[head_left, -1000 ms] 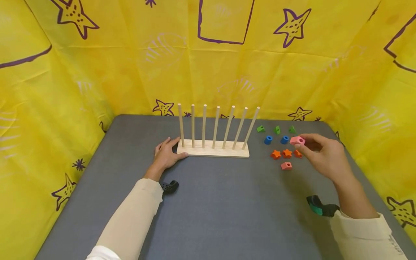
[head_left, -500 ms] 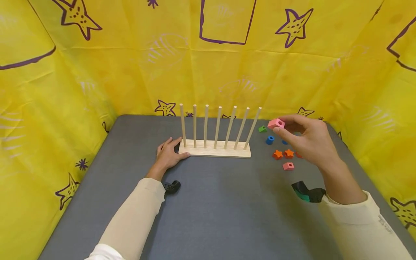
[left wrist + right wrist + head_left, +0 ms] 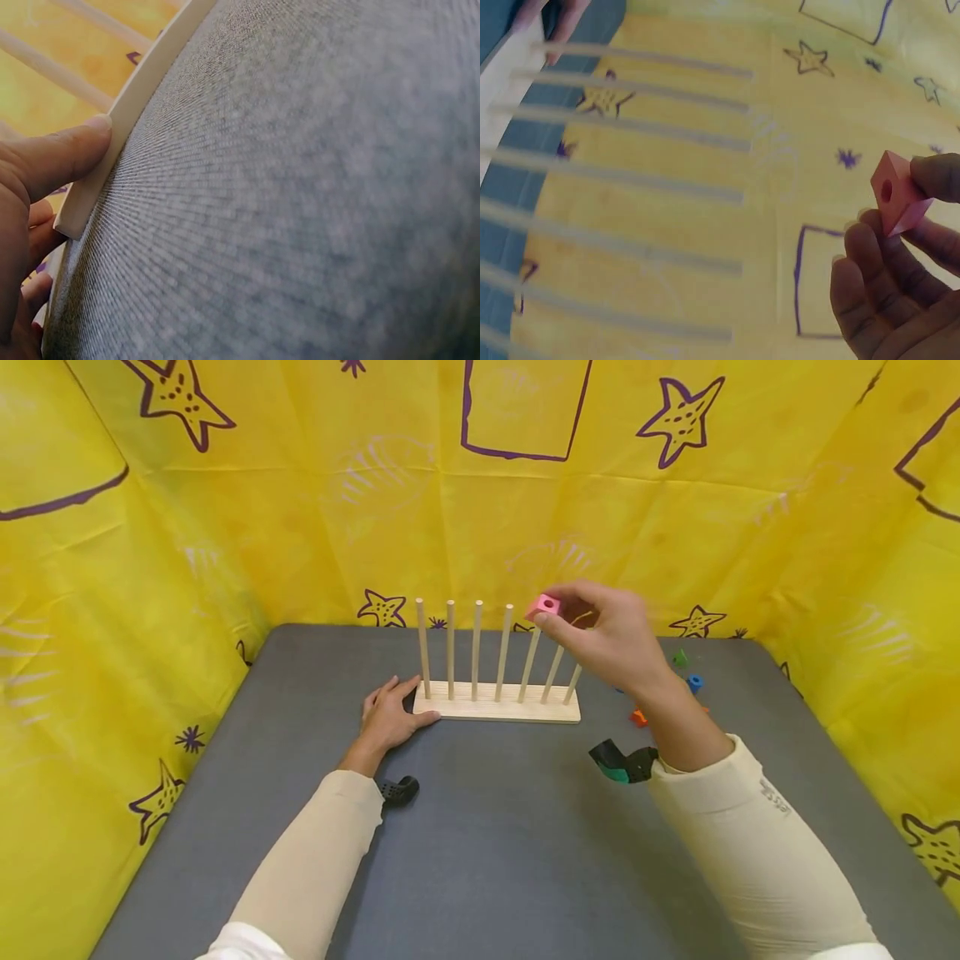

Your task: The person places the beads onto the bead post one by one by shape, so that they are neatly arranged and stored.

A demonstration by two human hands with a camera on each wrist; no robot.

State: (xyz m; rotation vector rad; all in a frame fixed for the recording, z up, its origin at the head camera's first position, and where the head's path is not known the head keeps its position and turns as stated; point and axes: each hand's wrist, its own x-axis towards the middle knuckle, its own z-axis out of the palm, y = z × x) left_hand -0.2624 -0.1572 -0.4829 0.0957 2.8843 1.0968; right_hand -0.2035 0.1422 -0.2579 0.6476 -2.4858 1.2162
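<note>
My left hand (image 3: 387, 718) grips the left end of a wooden peg stand (image 3: 498, 712), thumb along the front edge and fingers behind. In the left wrist view the thumb presses the edge of the base (image 3: 127, 120). Several upright pegs (image 3: 476, 652) rise bare from it. My right hand (image 3: 611, 631) pinches a pink block (image 3: 544, 606) between thumb and fingers, level with the peg tops and over the right half of the stand. The right wrist view shows the block's hole (image 3: 887, 190) and the block (image 3: 906, 206) apart from the pegs.
Right of the stand lie small blocks, partly hidden by my right arm: a green one (image 3: 680, 657), a blue one (image 3: 695, 683) and an orange one (image 3: 639, 717). Yellow patterned cloth (image 3: 300, 543) walls the grey table (image 3: 480, 843) at the back and sides.
My right hand has carried the pink block leftward and up, from above the loose blocks to the peg tops. The left hand has stayed on the stand.
</note>
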